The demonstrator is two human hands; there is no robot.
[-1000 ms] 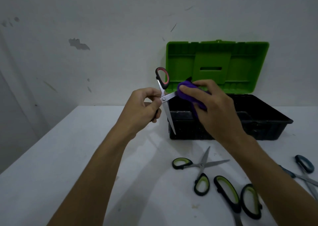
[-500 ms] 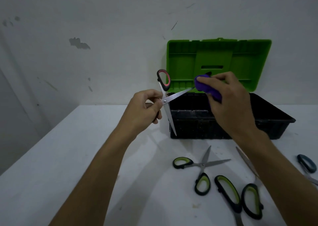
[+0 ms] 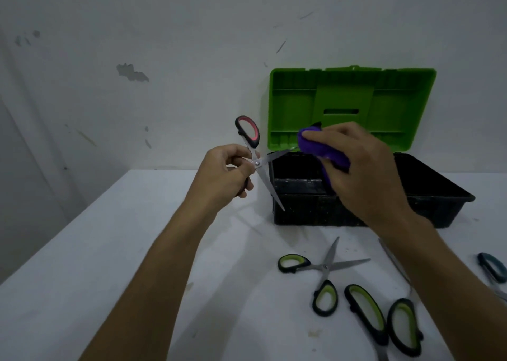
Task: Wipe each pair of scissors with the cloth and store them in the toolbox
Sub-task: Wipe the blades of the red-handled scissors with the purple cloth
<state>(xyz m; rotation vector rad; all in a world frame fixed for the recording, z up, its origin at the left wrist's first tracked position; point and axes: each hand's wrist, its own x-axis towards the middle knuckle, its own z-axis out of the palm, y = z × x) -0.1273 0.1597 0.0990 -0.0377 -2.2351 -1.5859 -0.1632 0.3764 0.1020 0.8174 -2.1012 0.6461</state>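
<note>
The left hand (image 3: 223, 175) grips the open red scissors (image 3: 256, 160) by the lower handle, left of the toolbox (image 3: 356, 190). The right hand (image 3: 362, 168) pinches the purple cloth (image 3: 319, 149) around the far blade's tip.

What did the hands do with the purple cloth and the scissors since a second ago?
The right hand slid the purple cloth outward along one blade of the red-handled scissors, from near the pivot to the tip. The left hand kept its hold on those scissors, blades spread open. The toolbox stayed open, and the green-handled scissors stayed on the table.
</note>
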